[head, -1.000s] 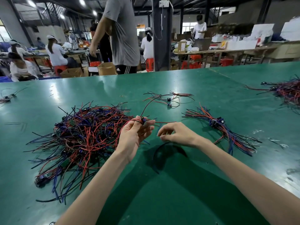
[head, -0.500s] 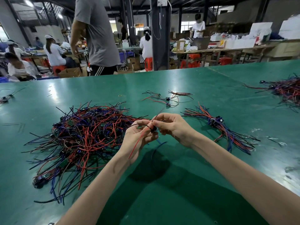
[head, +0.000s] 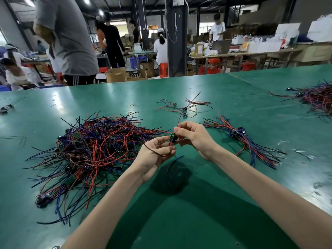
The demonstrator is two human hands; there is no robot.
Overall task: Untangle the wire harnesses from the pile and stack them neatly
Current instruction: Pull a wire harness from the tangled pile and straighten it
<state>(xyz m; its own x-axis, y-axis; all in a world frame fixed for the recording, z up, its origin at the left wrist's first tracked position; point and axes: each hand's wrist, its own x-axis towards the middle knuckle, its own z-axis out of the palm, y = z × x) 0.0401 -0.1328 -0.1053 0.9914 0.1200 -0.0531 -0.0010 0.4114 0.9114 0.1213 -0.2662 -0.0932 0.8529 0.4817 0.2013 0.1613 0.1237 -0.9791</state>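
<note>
Reaches the bare left forearm (head: 100, 209) in from the lower left and the bare right forearm (head: 260, 180) in from the lower right, converging toward the middle. Holds the left hand (head: 152, 159) palm up, off the surface, fingers (head: 161, 141) curled inward and pinching the wire harness (head: 172, 139) at its small board, a black wire (head: 154, 152) looped across the palm. Sets the right hand (head: 195, 137) just beside it, back turned up, wrist bent, fingertips (head: 177, 130) pinching the same harness from above. Holds both hands nearly touching at the fingertips.
</note>
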